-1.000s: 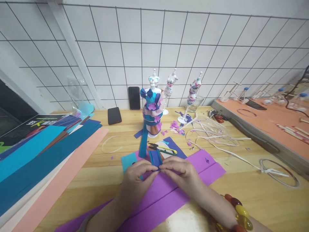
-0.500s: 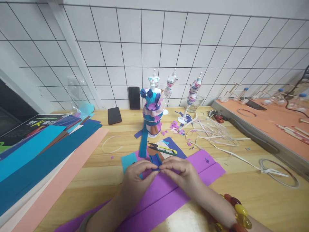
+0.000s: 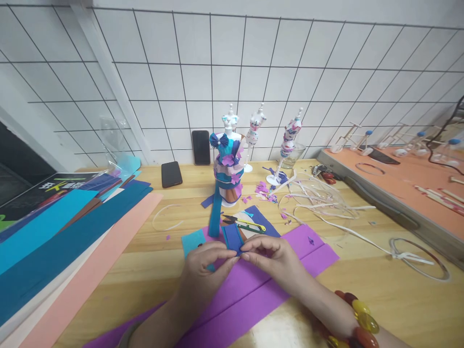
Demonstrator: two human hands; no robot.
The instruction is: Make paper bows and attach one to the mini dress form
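Near end of the blue strip is covered by the fingertips, so any fold there cannot be made out; the purple sheet below the hands is partly hidden by them and cut off at the frame bottom. Left hand and right hand each pinch that near end between thumb and forefinger, tips nearly meeting, the strip extending from them toward the worktop's far edge, just beside the snips. Visible part: fairly flat, deep blue, teal-bordered along both sides.
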